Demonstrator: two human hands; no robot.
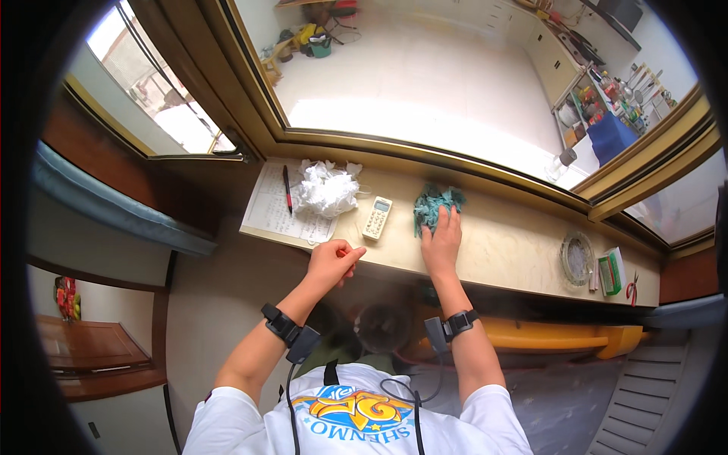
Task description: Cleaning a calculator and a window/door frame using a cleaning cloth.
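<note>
My left hand (332, 263) is closed at the front edge of the sill, its fingers curled together; a speck of red shows by them, but what they hold, if anything, I cannot make out. My right hand (443, 244) lies with its fingers stretched out against a heap of crumpled teal scraps (434, 203), touching its near side. Between the two hands sits a cream calculator (377, 218) with a small display. Beyond my left hand, a white crumpled heap (326, 189) rests on a handwritten sheet of paper (273, 205), beside a black-and-red pen (287, 189).
Toward the right end of the sill (508, 243) stand a round glass dish (577, 258), a green-and-white box (611, 271) and red-handled scissors (632, 290). A framed window (425, 155) runs along the far side, with a kitchen behind it. A yellow-orange ledge (523, 336) lies below.
</note>
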